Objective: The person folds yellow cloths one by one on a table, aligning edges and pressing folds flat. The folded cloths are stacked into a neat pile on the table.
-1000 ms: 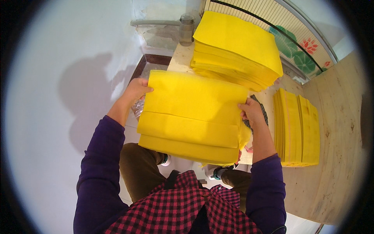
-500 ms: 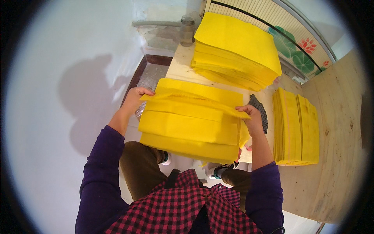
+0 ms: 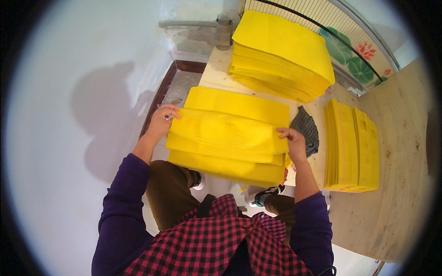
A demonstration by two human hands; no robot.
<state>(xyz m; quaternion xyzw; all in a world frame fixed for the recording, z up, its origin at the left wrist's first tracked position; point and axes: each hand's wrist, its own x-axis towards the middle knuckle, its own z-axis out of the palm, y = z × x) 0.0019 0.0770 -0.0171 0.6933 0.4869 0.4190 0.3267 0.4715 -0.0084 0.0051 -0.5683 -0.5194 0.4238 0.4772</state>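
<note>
A folded yellow fabric piece (image 3: 225, 131) lies across a layered pile of the same yellow fabric (image 3: 221, 169) in front of me. My left hand (image 3: 165, 120) pinches its upper left corner, fingers closed over the edge. At the right edge, my right hand (image 3: 294, 141) has its fingers curled and closed on the fabric. The piece is stretched fairly flat between both hands. What supports the pile is hidden beneath it.
A tall yellow fabric stack (image 3: 283, 50) stands at the back of the wooden table (image 3: 218, 69). Tied yellow bundles (image 3: 352, 147) stand at the right. A dark grey knitted cloth (image 3: 305, 131) lies beside my right hand. A lidded jar (image 3: 224, 32) stands at the back left.
The gathered upper edge of the fabric piece has been laid flatter and now covers more of the layers below. My right hand has shifted slightly, its fingers now on the piece's right edge.
</note>
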